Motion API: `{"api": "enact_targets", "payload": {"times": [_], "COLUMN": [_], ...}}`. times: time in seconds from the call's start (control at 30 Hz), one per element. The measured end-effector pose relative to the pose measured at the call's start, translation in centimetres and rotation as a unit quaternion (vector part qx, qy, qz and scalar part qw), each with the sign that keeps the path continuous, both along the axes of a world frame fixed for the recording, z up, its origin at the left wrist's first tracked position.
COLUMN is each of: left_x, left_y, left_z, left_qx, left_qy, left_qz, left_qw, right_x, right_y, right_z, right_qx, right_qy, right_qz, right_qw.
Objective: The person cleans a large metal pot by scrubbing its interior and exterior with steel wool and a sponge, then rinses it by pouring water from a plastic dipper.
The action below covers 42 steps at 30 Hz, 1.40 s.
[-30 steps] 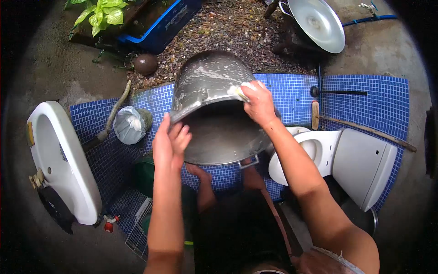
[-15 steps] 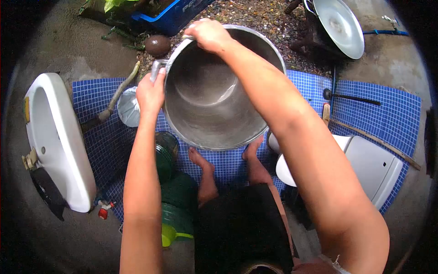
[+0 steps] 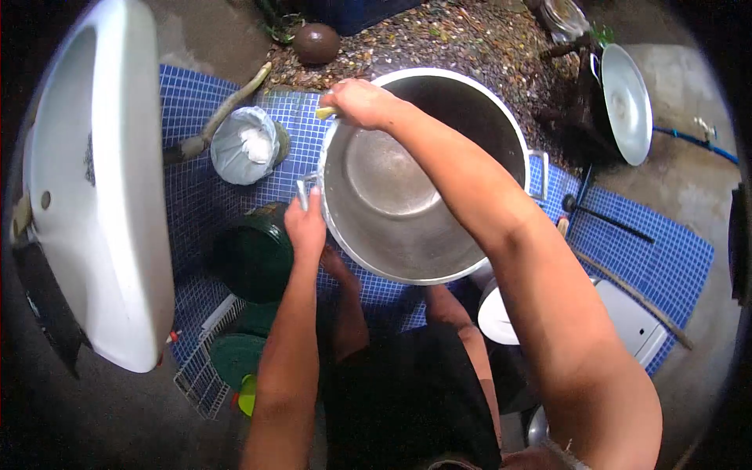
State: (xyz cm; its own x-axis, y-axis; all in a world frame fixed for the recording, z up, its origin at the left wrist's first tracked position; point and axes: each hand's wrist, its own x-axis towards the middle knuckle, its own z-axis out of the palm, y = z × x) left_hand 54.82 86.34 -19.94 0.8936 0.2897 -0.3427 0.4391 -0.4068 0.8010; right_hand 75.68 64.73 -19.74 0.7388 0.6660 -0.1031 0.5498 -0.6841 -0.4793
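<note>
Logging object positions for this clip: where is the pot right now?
In the head view, the pot is upper-centre, right of the lined bin, with the left hand at one handle and the right hand at its rim.

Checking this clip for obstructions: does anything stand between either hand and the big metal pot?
Nothing visible blocks either one. The left hand is at a handle of the metal pot; the right hand is at its rim, holding a small yellow piece that may lie between fingers and metal.
</note>
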Motion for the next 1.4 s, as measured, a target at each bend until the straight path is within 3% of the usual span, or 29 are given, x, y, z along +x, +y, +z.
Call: {"api": "enact_targets", "payload": {"times": [0.07,0.2,0.23,0.27,0.33,0.43,0.5,0.53,0.57,0.6,0.73,0.77,0.83,0.87,0.93,1.0,1.03,1.1,1.13,1.17,1.2,1.23,1.27,1.33,1.4], "left_x": [-1.0,0.6,1.1,0.7,0.9,1.9,1.7,1.5,1.8,1.7,0.8,0.4,0.9,0.9,1.2,1.2,0.9,0.1,-0.2,-0.3,-0.4,-0.6,-0.3,0.9,2.1], "left_y": [1.7,4.4,5.4,4.6,2.4,0.6,0.5,0.3,0.0,0.0,1.0,1.4,1.1,1.2,1.5,1.4,1.7,3.0,2.9,2.2,2.0,2.8,2.5,2.5,3.0], "left_z": [-1.3,-2.3,-3.5,-5.1,-6.0,-1.3,-1.2,-1.0,-0.2,-0.4,-2.5,-3.3,-3.3,-4.0,-3.2,-3.0,-2.7,-3.3,-3.7,-3.8,-3.9,-2.6,-2.8,-1.6,-2.0], "left_qx": [-0.050,-0.136,-0.250,-0.187,-0.021,0.065,0.065,0.070,0.072,0.070,0.124,0.136,0.115,0.076,0.065,-0.147,-0.230,-0.362,-0.358,-0.324,-0.288,-0.356,-0.443,-0.535,-0.517], "left_qy": [0.091,0.188,0.199,0.125,-0.019,0.059,0.061,0.062,0.079,0.079,0.068,0.058,0.089,0.110,0.124,0.200,0.193,0.170,0.169,0.149,0.129,0.196,0.170,0.169,0.174], "left_qz": [-0.009,-0.011,0.035,0.010,-0.023,-0.009,-0.004,0.002,-0.002,-0.006,-0.028,-0.047,-0.030,-0.008,0.000,0.161,0.164,0.120,0.119,0.156,0.193,0.148,0.171,0.117,0.114], "left_qw": [0.995,0.973,0.947,0.974,0.999,0.996,0.996,0.996,0.994,0.994,0.989,0.988,0.989,0.991,0.990,0.955,0.940,0.909,0.911,0.921,0.929,0.902,0.864,0.820,0.831], "right_x": [-1.7,-8.2,-8.1,-7.5,-5.7,-2.5,0.1,0.9,1.3,-0.2,-10.8,-13.9,-18.4,-20.0,-20.5,-20.4,-21.4,-20.6,-20.2,-21.0,-19.4,-20.1,-21.3,-24.6,-28.1], "right_y": [0.7,4.4,5.0,5.5,6.3,4.1,-0.9,-5.0,-8.9,-13.3,-25.1,-25.8,-27.6,-28.3,-26.3,-22.6,-19.0,-8.3,-3.0,1.9,7.4,12.2,15.0,15.8,15.4], "right_z": [2.0,-0.8,-0.9,-1.1,-1.4,-1.8,-3.4,-2.9,-2.3,-1.2,-4.4,-4.6,-5.6,-6.1,-3.9,-3.2,-3.7,-3.6,-3.5,-6.3,-1.9,-1.5,-1.5,-0.2,0.4], "right_qx": [0.047,0.128,0.170,0.165,0.024,0.052,0.044,0.046,-0.110,-0.118,-0.237,-0.146,-0.169,-0.280,-0.239,-0.139,0.038,0.064,0.061,0.157,0.165,0.219,0.266,0.301,0.329], "right_qy": [-0.061,-0.154,-0.142,-0.142,0.008,-0.058,-0.103,-0.011,-0.031,-0.104,-0.188,-0.169,-0.191,-0.229,-0.246,-0.285,-0.161,0.040,0.135,0.126,0.244,0.099,-0.049,0.009,0.067], "right_qz": [0.064,0.186,0.224,0.225,0.273,0.284,0.088,-0.018,-0.132,-0.158,-0.392,-0.467,-0.491,-0.435,-0.459,-0.479,-0.556,-0.581,-0.588,-0.504,-0.515,-0.527,-0.527,-0.526,-0.520], "right_qw": [0.995,0.962,0.949,0.950,0.962,0.956,0.990,0.999,0.985,0.975,0.869,0.856,0.833,0.825,0.820,0.818,0.815,0.811,0.795,0.840,0.805,0.815,0.805,0.796,0.786]}}
